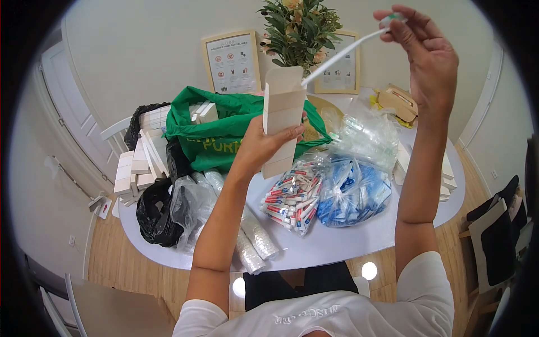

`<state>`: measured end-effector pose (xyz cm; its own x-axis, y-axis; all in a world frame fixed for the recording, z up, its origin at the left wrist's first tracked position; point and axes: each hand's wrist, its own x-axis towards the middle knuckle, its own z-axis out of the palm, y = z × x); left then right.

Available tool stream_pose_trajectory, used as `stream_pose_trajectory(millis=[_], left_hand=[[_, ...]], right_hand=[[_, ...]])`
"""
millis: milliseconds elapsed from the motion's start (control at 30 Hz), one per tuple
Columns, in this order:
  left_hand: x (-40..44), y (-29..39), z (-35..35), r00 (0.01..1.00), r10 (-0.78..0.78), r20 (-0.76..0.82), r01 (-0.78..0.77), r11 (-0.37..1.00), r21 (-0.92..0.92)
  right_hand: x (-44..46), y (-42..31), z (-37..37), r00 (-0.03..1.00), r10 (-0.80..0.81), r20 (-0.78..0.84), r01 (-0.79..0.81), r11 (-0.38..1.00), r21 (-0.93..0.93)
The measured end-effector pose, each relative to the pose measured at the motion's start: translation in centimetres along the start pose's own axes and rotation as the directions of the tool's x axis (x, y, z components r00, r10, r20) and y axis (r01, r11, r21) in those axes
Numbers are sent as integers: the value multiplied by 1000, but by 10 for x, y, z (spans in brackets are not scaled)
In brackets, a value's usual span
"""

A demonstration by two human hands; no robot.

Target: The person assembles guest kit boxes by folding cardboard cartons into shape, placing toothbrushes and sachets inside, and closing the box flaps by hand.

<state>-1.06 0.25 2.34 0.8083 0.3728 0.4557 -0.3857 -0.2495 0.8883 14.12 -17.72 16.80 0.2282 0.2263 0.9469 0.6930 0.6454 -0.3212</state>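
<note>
My left hand [275, 140] is wrapped round a slim, cream cardboard box [282, 104], held upright above the table with its top flap open. Raised at the upper right, my right hand [426, 48] pinches one end of a white toothbrush [342, 54] between thumb and fingers. Its head, with a bit of green, is partly hidden by the fingers. The handle slants down to the left, its tip at the open top of the box; whether the tip is inside or behind the edge I cannot tell. Below the box lies a clear bag of small toothpaste tubes [292, 196].
A green bag [193, 140] with white boxes stands behind the left hand. A bag of blue packets [353, 194], clear plastic bags [368, 135], stacked boxes [140, 160], a black bag [157, 213] and rolled clear plastic [258, 236] lie on the white table [331, 241]. A flower arrangement [297, 33] stands behind.
</note>
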Motion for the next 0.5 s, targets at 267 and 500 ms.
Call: stream_pose_trajectory(millis=[267,500], left_hand=[[-3,-1,8,996,74,48,-76,996,42],[-6,7,9,998,52,-42,-53,998,-27]], right_hand=[[-2,-12,48,972,152,178,-165,984,64],[-33,20,96,949,115,294,-85,990,-113]])
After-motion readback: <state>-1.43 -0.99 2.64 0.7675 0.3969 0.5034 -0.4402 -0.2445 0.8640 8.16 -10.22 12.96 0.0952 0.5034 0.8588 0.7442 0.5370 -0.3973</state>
